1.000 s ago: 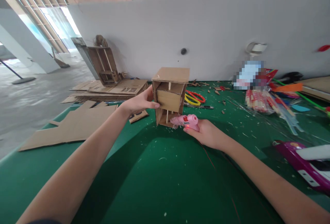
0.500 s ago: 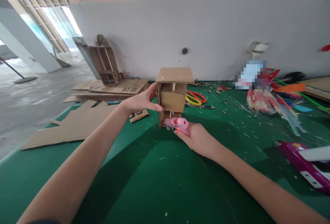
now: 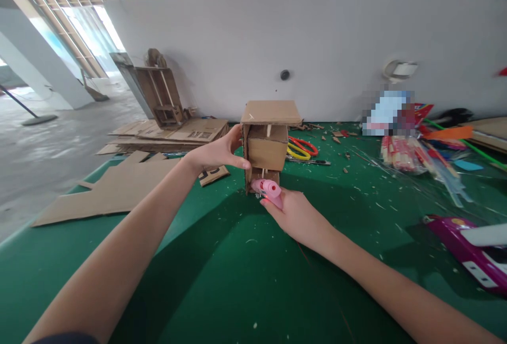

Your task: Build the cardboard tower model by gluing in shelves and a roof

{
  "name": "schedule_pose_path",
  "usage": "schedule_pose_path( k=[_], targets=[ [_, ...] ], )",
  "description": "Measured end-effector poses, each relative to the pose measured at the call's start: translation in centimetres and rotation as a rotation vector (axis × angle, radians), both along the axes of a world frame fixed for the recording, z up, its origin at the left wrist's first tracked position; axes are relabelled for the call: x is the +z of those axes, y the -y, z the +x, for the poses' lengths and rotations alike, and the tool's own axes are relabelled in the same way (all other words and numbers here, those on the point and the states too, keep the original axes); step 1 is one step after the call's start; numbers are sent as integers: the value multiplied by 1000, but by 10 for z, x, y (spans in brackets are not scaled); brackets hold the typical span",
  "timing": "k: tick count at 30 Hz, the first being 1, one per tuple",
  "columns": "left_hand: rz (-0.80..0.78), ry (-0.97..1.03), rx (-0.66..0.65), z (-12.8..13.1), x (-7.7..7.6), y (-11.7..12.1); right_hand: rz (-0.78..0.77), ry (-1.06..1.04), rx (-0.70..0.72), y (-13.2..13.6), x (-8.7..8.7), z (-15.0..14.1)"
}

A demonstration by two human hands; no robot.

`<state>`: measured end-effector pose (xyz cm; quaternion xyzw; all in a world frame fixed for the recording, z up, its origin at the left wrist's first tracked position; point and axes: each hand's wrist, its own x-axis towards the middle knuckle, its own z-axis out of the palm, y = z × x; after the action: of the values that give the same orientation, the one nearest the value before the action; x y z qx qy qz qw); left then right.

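Observation:
A small cardboard structure (image 3: 266,155) stands upright on the green table, with a flat top and a box-like block set between its upper and lower parts. Short wooden sticks show above and below that block. My left hand (image 3: 224,153) grips the structure's left side, thumb on the front edge and the other fingers partly hidden behind. In my right hand (image 3: 298,215) is a pink glue gun (image 3: 271,190), fingers wrapped round its handle. Its front end reaches into the lower opening near the left wall, where the nozzle tip is hidden.
Scissors (image 3: 301,149) with red and yellow handles and a utility knife (image 3: 311,162) lie behind the structure. Cardboard sheets (image 3: 106,191) cover the left side. Bagged sticks (image 3: 400,153) and a purple power strip (image 3: 455,244) are at right. Scraps litter the table.
My right hand and the glue gun have shifted slightly left, toward the structure's lower left corner. My left hand keeps its hold. The view has moved a little.

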<state>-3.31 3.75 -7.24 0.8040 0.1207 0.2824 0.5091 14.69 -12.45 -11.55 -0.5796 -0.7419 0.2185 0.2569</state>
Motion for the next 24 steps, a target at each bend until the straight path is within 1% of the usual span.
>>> schedule_pose_path(
  k=[6,11,16,21,24],
  targets=[
    [-45,9,-15,-2,-2,-1,-31,15,-18,0,-5,9],
    [-22,2,-13,-2,-3,-4,-35,8,11,3,-4,12],
    [-27,-15,-19,-4,-3,-5,-77,-16,37,4,-3,13],
    [-16,-15,-12,-4,-4,-6,-92,-33,-63,4,-5,13],
    [-14,-1,-18,-3,-4,-6,-100,-61,-71,4,-5,9]
  ],
)
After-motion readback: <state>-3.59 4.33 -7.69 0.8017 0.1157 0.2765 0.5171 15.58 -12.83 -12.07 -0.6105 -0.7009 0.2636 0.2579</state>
